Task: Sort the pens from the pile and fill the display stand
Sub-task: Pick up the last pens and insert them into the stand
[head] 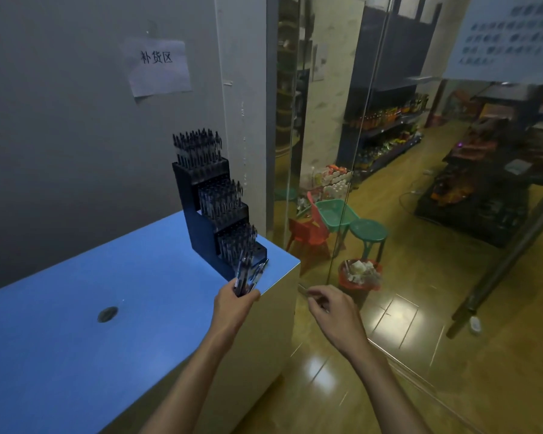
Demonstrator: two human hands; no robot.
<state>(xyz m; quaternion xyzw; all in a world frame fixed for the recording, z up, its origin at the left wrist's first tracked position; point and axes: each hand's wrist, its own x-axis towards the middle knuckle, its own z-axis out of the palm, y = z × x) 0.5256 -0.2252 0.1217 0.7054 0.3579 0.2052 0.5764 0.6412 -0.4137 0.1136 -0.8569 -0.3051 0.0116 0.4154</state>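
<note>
- The left hand [235, 297] is curled round a small bundle of pens [248, 275], gripping them by their lower ends so the rest fans up and forward out of the fist.
- The right hand [328, 308] hangs off the table's edge, over the floor, with fingers loosely bent. A thin pale thing sticks out past its fingertips; whether this is a pinched pen or something on the floor behind, I cannot tell.
- The black stepped display stand [213, 211] sits just beyond the left hand, on the far corner of the blue table [76, 308]. All three tiers look crowded with upright pens; a few holes at the front of the lowest tier seem free.
- No loose pile shows on the table near either hand.
- Handling, as a judgement: the pens are light, stiff and smooth, so a loose bundle may slide or splay. Each is best taken singly, pinched at mid-barrel, and lowered straight into a hole.
- The stand is tall and near the table corner; a sideways knock could tip it.
</note>
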